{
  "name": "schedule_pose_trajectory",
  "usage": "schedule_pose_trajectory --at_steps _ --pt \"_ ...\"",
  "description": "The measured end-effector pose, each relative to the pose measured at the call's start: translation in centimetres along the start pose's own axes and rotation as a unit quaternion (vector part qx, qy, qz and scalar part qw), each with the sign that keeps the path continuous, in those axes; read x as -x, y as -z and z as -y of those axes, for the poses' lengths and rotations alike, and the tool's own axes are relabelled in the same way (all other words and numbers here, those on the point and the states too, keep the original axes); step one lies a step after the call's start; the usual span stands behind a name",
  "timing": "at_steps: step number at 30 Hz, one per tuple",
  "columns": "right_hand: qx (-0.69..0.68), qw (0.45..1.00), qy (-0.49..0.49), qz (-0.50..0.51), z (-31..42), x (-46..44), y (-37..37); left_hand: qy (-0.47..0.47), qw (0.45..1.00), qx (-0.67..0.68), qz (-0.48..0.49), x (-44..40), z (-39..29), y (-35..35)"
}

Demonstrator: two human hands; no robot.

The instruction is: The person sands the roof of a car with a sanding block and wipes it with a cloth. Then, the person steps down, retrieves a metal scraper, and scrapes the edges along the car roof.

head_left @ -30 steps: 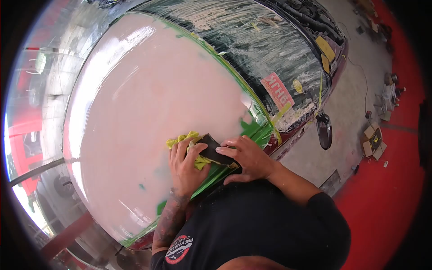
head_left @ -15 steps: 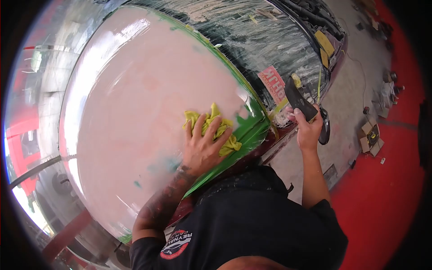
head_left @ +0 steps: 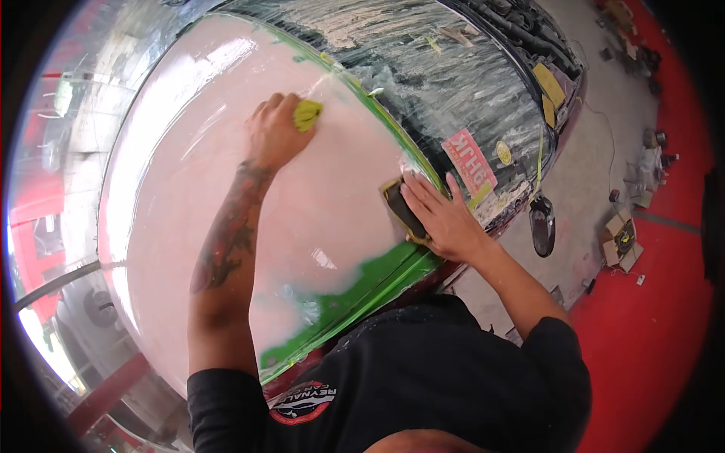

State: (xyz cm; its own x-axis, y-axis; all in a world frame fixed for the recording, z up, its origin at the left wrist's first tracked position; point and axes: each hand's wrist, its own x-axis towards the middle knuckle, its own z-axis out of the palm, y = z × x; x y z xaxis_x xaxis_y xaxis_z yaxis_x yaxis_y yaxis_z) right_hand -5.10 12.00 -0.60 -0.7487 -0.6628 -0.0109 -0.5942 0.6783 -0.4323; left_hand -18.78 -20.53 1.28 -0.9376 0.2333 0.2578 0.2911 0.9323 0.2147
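Observation:
My left hand [head_left: 276, 130] is closed around a crumpled yellow cloth [head_left: 307, 115], over the far middle of a car roof [head_left: 196, 189]. The roof is mostly pale pink, with green paint showing along its near and right edges. On the right side of the roof, my right hand [head_left: 442, 215] lies with fingers extended over a black sanding block [head_left: 408, 211] with a brownish-yellow edge underneath. The block rests against the pink surface near the green border.
Beyond the roof's right edge is a streaked, dusty windshield [head_left: 408, 68] bearing a red-and-white sticker [head_left: 470, 160]. My shoe [head_left: 541, 226] is on the grey floor. An open cardboard box [head_left: 621, 238] and other items lie near the red floor [head_left: 642, 332].
My left hand has moved the cloth from the near right corner up to the far part of the roof. My right hand has brought the sanding block down onto the roof.

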Motion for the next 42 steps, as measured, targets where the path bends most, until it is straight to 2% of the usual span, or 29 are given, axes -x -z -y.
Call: schedule_pose_trajectory --at_steps 2,4,9,11,14,18,21,22,26,28,30,34,37,42 --pt "-0.011 1.000 0.007 -0.004 -1.0 -3.8 0.0 0.055 0.997 -0.042 -0.035 3.5 2.4 1.8" --pt "0.089 0.994 0.029 -0.050 -2.4 -7.3 -0.5 0.126 0.987 -0.081 -0.050 6.8 4.0 4.1" --pt "0.053 0.999 -0.008 -0.001 -2.7 -3.2 -0.1 0.269 0.954 -0.101 -0.085 23.9 8.4 11.0" --pt "-0.010 1.000 -0.020 -0.002 -2.9 -2.4 -0.8 0.314 0.931 -0.130 -0.130 30.0 8.4 12.6" --pt "0.013 0.999 0.006 -0.035 -3.8 -7.2 -1.0 0.352 0.919 -0.128 -0.123 33.5 7.9 13.9" --pt "0.035 0.999 -0.002 -0.026 -3.6 -5.4 -0.6 0.360 0.912 -0.134 -0.143 39.5 6.5 14.4" --pt "0.072 0.997 -0.020 -0.015 -2.8 -4.0 -0.1 0.340 0.909 -0.181 -0.162 40.4 4.8 13.9" --pt "0.062 0.998 -0.014 -0.026 -3.1 -5.1 -0.3 0.367 0.895 -0.203 -0.150 40.0 4.9 13.7" --pt "0.045 0.998 0.005 -0.048 -4.0 -8.2 -0.2 0.357 0.904 -0.176 -0.157 40.3 4.9 14.1" --pt "0.048 0.998 0.012 -0.040 -4.1 -6.9 -0.1 0.327 0.915 -0.175 -0.161 40.6 4.5 14.1" --pt "0.054 0.998 -0.008 0.003 -3.7 -4.4 0.4 0.344 0.908 -0.173 -0.165 40.1 4.6 13.7" --pt "0.037 0.998 0.030 -0.048 -4.8 -9.0 -0.3 0.340 0.910 -0.177 -0.158 39.8 4.5 13.6" --pt "0.044 0.998 0.031 -0.044 -5.2 -10.6 -0.3 0.336 0.914 -0.171 -0.152 40.1 4.4 13.9" --pt "0.023 1.000 -0.009 0.017 -4.0 -3.4 0.3 0.343 0.910 -0.156 -0.171 40.3 3.9 13.6"
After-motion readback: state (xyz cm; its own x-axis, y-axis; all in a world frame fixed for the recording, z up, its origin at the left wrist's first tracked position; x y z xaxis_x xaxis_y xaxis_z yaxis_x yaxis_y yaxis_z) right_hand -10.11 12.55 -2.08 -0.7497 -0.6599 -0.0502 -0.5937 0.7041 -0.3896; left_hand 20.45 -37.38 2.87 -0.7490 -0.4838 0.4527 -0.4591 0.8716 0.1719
